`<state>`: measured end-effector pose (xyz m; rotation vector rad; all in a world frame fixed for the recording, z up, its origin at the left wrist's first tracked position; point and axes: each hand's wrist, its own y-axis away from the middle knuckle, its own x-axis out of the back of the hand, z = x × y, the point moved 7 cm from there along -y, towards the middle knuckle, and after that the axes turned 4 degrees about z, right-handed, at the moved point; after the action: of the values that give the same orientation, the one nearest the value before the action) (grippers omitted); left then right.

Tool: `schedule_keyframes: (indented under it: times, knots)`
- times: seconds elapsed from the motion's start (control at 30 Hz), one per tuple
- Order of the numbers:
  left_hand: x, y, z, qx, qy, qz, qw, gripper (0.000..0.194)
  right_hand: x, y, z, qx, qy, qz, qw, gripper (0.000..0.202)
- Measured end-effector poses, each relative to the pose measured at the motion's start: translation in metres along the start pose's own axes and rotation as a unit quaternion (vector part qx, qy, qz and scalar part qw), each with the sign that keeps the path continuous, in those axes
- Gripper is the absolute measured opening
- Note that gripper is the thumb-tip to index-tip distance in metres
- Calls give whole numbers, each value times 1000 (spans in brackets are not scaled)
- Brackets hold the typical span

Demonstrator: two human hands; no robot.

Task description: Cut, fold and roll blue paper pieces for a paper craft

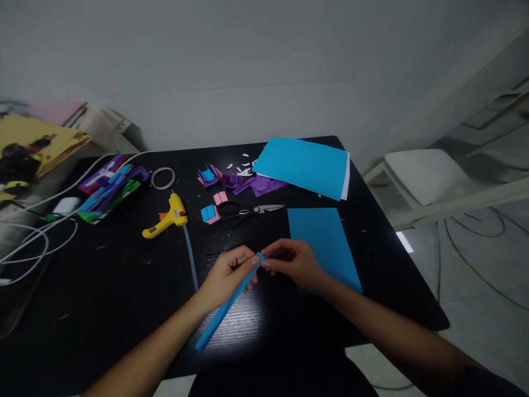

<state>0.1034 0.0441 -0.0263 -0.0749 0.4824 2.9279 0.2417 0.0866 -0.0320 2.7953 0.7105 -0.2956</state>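
A narrow strip of blue paper [223,311] runs slantwise from my fingers down toward the table's near side. My left hand [231,274] pinches it close to its upper end, thumb on top. At that same end, the fingertips of my right hand [294,263] are closed on the tip of the strip. Under my right wrist lies a blue paper sheet [324,240] on the black table [136,309]. Just beyond my hands are black-handled scissors [252,210], with small folded blue and pink paper pieces [210,214] beside their handles.
A yellow glue gun [169,216] lies left, near a roll of tape [162,178] and a bundle of coloured paper strips [109,184]. White cables [39,234] loop at far left. Stacked blue sheets [303,165], purple paper [264,185] and white scraps [244,171] lie at the back.
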Motion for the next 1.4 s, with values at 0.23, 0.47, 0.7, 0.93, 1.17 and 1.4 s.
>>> schedule_keyframes:
  times: [0.23, 0.47, 0.7, 0.93, 1.17, 1.4]
  knots:
    - [-1, -1, 0, 17, 26, -5, 1000, 36, 0, 1, -1, -1, -2, -1, 1000, 23]
    - [-1, -1, 1, 29, 35, -4, 999, 37, 1, 1, 0, -3, 16, 9, 1000, 22]
    - [-1, -1, -1, 26, 41, -4, 999, 35, 2, 1, 1, 7, 32, 18, 999, 21]
    - [-1, -1, 2, 24, 31, -5, 999, 35, 2, 2, -3, 6, 43, 26, 999, 23]
    - [-1, -1, 1, 21, 32, -7, 999, 35, 4, 1, -2, 20, 50, 33, 998, 19]
    - [-1, -1, 1, 22, 30, -11, 999, 34, 4, 2, -4, 30, 59, 31, 997, 19]
